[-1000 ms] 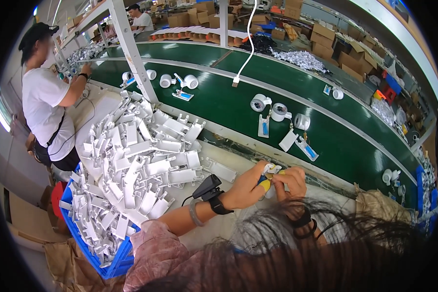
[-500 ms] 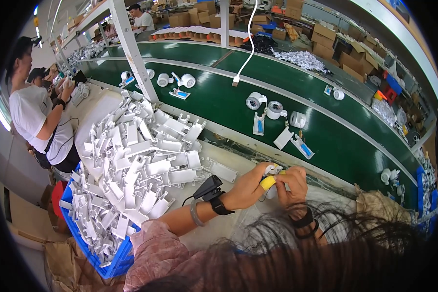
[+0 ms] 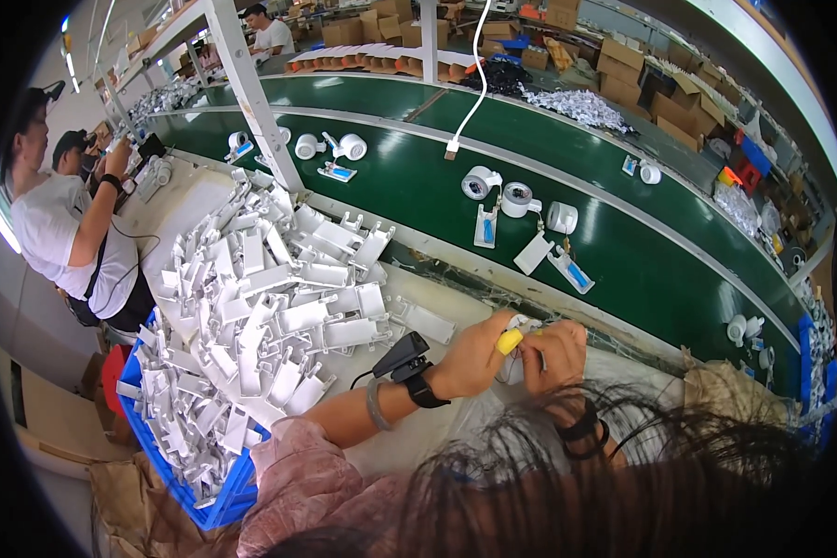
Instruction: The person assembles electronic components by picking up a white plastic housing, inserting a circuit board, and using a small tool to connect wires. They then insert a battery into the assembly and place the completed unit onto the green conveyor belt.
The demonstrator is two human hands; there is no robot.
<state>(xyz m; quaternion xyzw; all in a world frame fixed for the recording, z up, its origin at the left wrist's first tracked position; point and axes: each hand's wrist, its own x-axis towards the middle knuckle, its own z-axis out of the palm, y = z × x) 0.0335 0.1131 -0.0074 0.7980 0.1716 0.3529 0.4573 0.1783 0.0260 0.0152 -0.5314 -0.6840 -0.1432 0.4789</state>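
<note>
Over the near edge of the workbench my two hands meet around a small white plastic part (image 3: 527, 324), mostly hidden by the fingers. My left hand (image 3: 474, 358) is closed on it, a yellow wrap (image 3: 509, 341) showing at the thumb. My right hand (image 3: 554, 353) pinches at the same part from the other side, its fingertips partly hidden. A thin wire seems to hang below the fingers. To the left of my hands lies a big pile of white plastic housings (image 3: 288, 316), with one housing (image 3: 421, 321) apart from it, nearest my left hand.
Beyond the bench a green conveyor belt (image 3: 391, 191) carries round white lamp heads (image 3: 519, 199) with wired plates. A blue crate (image 3: 242, 484) full of housings stands at left. A white cable (image 3: 480, 84) dangles overhead. Another person (image 3: 60, 214) works at far left, near a white post (image 3: 251, 98).
Pieces on the near belt have shifted slightly left. The person at far left has raised their hands. My hands stay together at the same spot, with fingers slightly shifted.
</note>
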